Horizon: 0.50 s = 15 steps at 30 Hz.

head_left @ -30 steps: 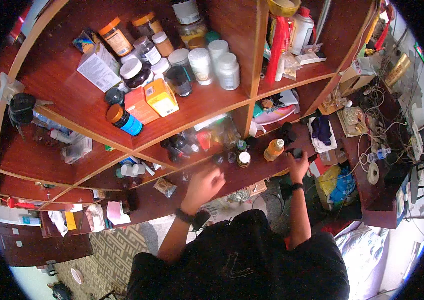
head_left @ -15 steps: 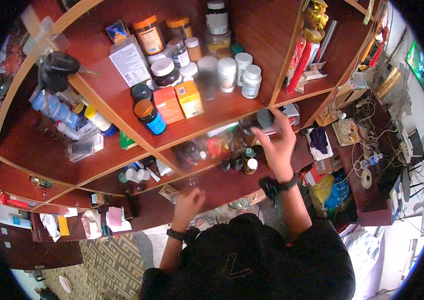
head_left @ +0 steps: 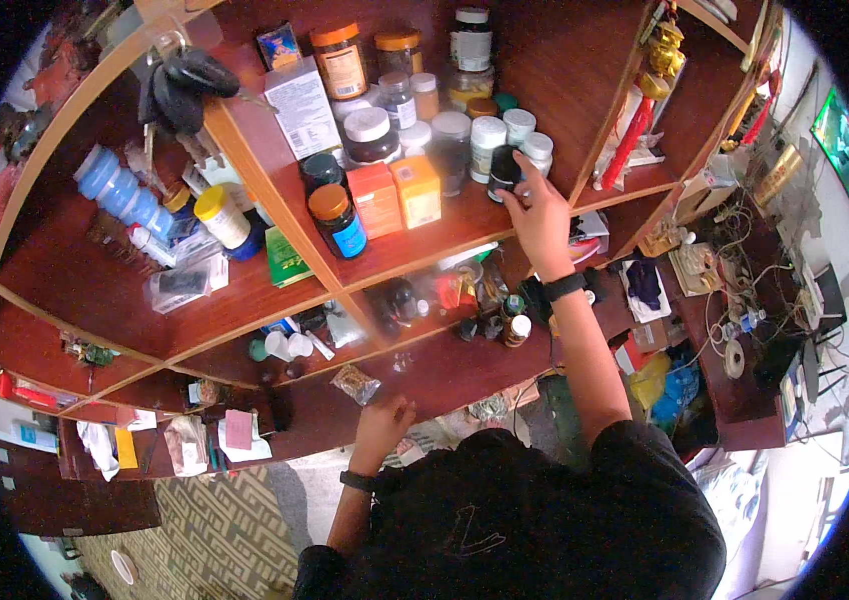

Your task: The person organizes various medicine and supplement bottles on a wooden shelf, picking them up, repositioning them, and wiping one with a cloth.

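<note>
Right hand [head_left: 543,222] is raised to the open shelf [head_left: 425,240], thumb and fingers pinched around a small dark jar [head_left: 505,172], the gap between them no wider than the jar itself. Jar is upright or nearly so, just in front of the white bottles [head_left: 488,142] and to the right of a cloudy clear jar [head_left: 453,158]; whether its base touches the wood or hangs just above, cannot tell. Left hand [head_left: 383,432] is low, by the edge of the desk [head_left: 455,372], near a small clear packet [head_left: 356,384], fingers loosely curled; nothing visible in them, though the inside of the palm is hidden. Handling, by judgement: jar looks light to moderate, stiff-walled, smooth and likely a bit slippery; glass or plastic unclear, so treat as breakable. Best hold is around the sides below the lid, as a loose lid could turn or lift away.
</note>
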### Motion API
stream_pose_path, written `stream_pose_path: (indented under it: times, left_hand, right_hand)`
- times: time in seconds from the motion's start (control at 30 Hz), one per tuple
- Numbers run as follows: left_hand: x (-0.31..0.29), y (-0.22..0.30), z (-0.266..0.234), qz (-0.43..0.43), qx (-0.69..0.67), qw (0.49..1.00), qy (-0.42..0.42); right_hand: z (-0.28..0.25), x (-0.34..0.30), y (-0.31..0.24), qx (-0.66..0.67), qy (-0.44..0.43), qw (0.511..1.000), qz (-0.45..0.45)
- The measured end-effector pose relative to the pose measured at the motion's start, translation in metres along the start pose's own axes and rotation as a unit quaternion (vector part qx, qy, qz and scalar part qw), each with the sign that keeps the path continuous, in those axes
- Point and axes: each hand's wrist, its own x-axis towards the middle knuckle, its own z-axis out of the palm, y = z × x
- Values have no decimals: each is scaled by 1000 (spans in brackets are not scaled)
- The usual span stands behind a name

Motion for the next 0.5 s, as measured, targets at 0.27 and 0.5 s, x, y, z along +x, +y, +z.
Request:
stream_pose_path:
  times: [0.27,0.5]
  left_hand:
    - [-5,2,32,43,44,991,-123]
    - [2,11,67,37,35,982,-181]
  right_hand:
    - [-46,-27,19,29,62,996,61]
    - [-124,-121,194,27,182,956,228]
